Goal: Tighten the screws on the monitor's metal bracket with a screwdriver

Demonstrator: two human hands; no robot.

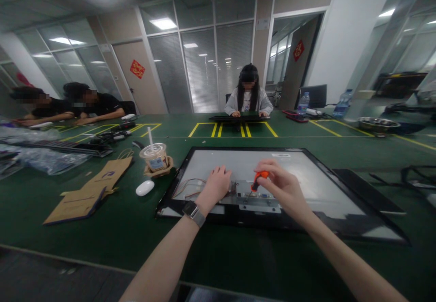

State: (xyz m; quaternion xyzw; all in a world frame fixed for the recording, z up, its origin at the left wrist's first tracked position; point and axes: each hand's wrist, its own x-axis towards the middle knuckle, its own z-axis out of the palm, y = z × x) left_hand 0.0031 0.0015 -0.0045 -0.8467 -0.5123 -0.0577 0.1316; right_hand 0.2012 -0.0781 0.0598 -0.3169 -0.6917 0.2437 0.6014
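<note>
Though gripped, screwdriver (256, 184) tip-down, near-upright

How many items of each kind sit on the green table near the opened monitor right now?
Opened monitor panel: 1
Orange-handled screwdriver, in the right hand: 1
Lidded drink cup with straw: 1
White mouse: 1
Brown paper bag: 1
Total: 5

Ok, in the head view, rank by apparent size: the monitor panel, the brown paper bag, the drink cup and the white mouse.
1. Monitor panel, by far the largest.
2. Brown paper bag.
3. Drink cup.
4. White mouse.
Cup and mouse look close in size; the cup's height puts it ahead, not by much.
</note>
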